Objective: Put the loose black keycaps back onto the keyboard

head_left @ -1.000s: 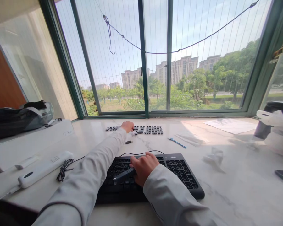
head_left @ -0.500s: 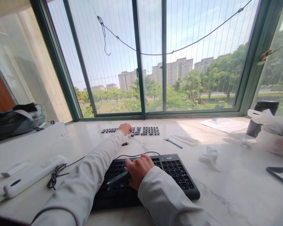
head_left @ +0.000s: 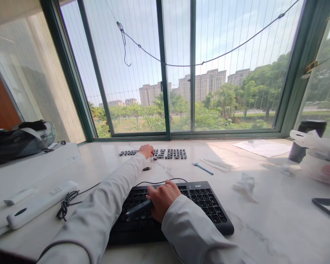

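A black keyboard point(head_left: 227, 229), its keycaps off and the key sockets bare over much of the visible area, lies in front of me. Over it, my right hand point(head_left: 165, 200) is closed around a dark, stick-like tool point(head_left: 139, 210) whose end points left; its exact kind does not show. My left hand point(head_left: 146, 150) reaches past the keyboard to rows of loose black keycaps point(head_left: 177, 153) laid out on the marble-patterned surface. Its fingers are bent down among them, and the fingertips are hidden, so whatever they hold cannot be made out.
A blue stick-like tool point(head_left: 203, 168) and clear plastic wrap point(head_left: 246, 185) lie beyond and right of the keyboard. At left are a white device point(head_left: 44, 203), a coiled cable point(head_left: 62, 209) and a white box point(head_left: 57, 157) with a black bag. A dark cup point(head_left: 297, 152) and plastic tub stand right.
The whole view has shifted slightly, objects appearing a little lower and to the right. Both hands stay in the same places relative to the keyboard and keycaps.
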Tool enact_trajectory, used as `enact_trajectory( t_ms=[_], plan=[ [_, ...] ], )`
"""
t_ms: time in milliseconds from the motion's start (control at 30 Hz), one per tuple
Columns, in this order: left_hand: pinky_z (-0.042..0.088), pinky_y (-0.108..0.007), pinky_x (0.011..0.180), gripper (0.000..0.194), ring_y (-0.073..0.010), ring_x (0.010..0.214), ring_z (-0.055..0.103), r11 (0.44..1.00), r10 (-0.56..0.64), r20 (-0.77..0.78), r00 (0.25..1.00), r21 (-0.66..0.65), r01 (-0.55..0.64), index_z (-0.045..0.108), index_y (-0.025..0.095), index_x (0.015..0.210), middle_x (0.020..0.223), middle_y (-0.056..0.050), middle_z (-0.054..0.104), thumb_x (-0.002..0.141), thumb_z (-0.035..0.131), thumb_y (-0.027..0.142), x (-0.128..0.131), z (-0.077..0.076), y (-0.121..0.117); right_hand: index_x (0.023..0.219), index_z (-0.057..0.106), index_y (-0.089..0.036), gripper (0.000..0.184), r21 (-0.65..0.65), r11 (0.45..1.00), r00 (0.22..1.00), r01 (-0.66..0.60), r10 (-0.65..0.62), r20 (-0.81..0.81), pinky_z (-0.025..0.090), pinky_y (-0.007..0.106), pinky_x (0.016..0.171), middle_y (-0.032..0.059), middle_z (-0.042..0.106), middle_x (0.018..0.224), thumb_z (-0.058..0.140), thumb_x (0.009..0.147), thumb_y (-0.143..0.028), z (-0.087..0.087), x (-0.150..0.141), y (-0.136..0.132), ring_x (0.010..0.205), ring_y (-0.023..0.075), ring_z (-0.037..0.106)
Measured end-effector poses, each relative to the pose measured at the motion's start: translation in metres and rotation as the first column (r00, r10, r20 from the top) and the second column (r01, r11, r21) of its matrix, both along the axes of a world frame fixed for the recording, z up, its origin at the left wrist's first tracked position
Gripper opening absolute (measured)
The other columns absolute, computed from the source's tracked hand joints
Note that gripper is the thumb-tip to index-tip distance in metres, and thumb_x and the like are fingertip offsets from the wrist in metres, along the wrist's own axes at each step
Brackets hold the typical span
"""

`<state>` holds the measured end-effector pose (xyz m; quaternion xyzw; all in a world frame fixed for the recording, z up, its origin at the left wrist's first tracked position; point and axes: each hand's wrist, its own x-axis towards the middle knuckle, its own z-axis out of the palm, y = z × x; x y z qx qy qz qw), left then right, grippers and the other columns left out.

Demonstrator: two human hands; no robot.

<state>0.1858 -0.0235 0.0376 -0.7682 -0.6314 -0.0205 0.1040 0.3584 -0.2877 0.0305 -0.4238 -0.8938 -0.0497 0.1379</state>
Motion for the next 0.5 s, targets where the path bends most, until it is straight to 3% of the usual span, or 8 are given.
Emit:
enact_trajectory(
  t_ms=[333, 500],
  plan=[
    [0.043, -0.027, 0.084, 0.026, -0.0216, 0.1, 0.062, 1.0, 0.005, -0.02, 1.0, 0.001, -0.005, 0.072, 0.024, 0.099, 0.105, -0.008, 0.07, 0.075, 0.07, 0.032, -0.0018, -0.0007, 0.0006, 0.091, 0.059, -0.019, 0.02, 0.01, 1.0, 1.0, 0.0, 0.001, -0.005, 0.041, 0.037, 0.081, 0.0084, 0.071, 0.073, 0.057, 0.076, -0.032, 0.0026, 0.001, 0.0003, 0.069, 0.023, 0.068],
    [0.047, -0.04, 0.09, 0.03, -0.0207, 0.102, 0.059, 0.999, 0.005, -0.056, 0.998, -0.041, -0.008, 0.063, 0.017, 0.108, 0.111, -0.009, 0.064, 0.087, 0.059, 0.037, 0.0014, 0.0009, -0.0023, 0.093, 0.06, -0.021, 0.021, -0.009, 1.0, 1.0, 0.023, -0.023, -0.021, 0.041, 0.038, 0.083, 0.0087, 0.071, 0.074, 0.051, 0.08, -0.034, 0.0029, 0.0014, -0.0006, 0.072, 0.0243, 0.069]
  ],
)
